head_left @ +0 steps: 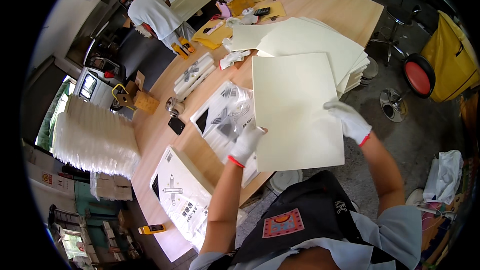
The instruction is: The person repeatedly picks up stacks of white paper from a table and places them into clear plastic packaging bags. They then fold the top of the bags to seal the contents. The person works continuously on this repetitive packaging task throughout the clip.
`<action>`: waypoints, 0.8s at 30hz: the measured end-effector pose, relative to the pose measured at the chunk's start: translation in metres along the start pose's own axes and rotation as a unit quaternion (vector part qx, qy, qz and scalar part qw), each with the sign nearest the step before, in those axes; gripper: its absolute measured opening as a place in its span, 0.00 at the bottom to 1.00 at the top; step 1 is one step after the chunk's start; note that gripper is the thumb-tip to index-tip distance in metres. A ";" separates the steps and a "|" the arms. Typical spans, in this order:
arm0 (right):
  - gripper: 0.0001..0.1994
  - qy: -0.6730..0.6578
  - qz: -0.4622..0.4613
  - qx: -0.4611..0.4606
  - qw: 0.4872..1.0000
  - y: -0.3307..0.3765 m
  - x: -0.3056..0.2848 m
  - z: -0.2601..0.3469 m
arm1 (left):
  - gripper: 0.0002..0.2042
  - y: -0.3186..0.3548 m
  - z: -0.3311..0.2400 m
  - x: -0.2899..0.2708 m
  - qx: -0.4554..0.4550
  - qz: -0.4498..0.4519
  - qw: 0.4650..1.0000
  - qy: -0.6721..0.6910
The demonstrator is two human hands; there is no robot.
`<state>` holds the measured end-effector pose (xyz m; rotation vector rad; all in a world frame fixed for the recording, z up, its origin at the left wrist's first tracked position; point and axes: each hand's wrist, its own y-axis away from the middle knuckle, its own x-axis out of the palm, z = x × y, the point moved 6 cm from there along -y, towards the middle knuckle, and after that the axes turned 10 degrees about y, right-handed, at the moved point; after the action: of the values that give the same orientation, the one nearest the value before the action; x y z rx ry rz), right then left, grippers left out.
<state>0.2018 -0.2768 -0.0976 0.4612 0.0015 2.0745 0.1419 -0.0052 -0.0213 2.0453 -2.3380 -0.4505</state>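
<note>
left hand fingers: white knit glove, red cuff; left hand (246, 142) curled onto left edge of the cream sheet (295, 112), pinching it near the lower left side
right hand fingers: same glove type; right hand (351, 121) closed over the sheet's right edge, thumb side on the face, rest behind, not visible
cream sheet: large blank rectangle, held up between both hands over the table's near edge, tilted a bit, covers part of what lies under it
under the sheet, left: clear plastic packs (225, 115) with black print, lying flat on the wooden table (320, 5), partly hidden by sheet and left hand
far of the sheet: fanned stack of cream sheets (310, 40), touching/overlapped by the held sheet's far edge
near left: printed white pack stack (182, 195) with pencil drawing, at table's near end
left of packs: black phone (176, 125), flat; small round metal thing just beyond it, can't tell what
mid table: long white bundles (194, 74); spare white gloves (232, 59) just right of them
far table: yellow folders (215, 32), calculator, small clutter, too small to tell
far left: another person (155, 12), white shirt, bent at the table
left off table: tall white stack (95, 140) on the floor side
right: red stool (419, 75); yellow bag (447, 65) beyond it
near: black apron (305, 215) on the wearer, below the sheet
</note>
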 end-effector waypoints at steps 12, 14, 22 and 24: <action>0.16 0.690 -0.073 -0.162 0.702 0.039 0.104 0.056 | 0.34 0.031 0.015 -0.056 0.065 -0.085 0.893 0.437; 0.12 0.786 -0.005 -0.182 0.591 0.043 0.117 0.060 | 0.32 0.040 -0.005 -0.084 0.105 -0.085 0.905 0.404; 0.15 0.611 0.221 -0.023 0.760 -0.023 0.137 0.012 | 0.24 0.116 0.032 0.032 0.120 -0.166 0.971 -0.120; 0.14 0.410 0.188 0.006 0.893 -0.066 0.110 -0.053 | 0.14 0.125 0.017 0.053 0.413 -0.121 0.878 -0.209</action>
<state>0.1896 -0.1406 -0.1239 -0.4765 0.4566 2.5036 0.0090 -0.0390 -0.0202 2.8610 -2.8676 0.2038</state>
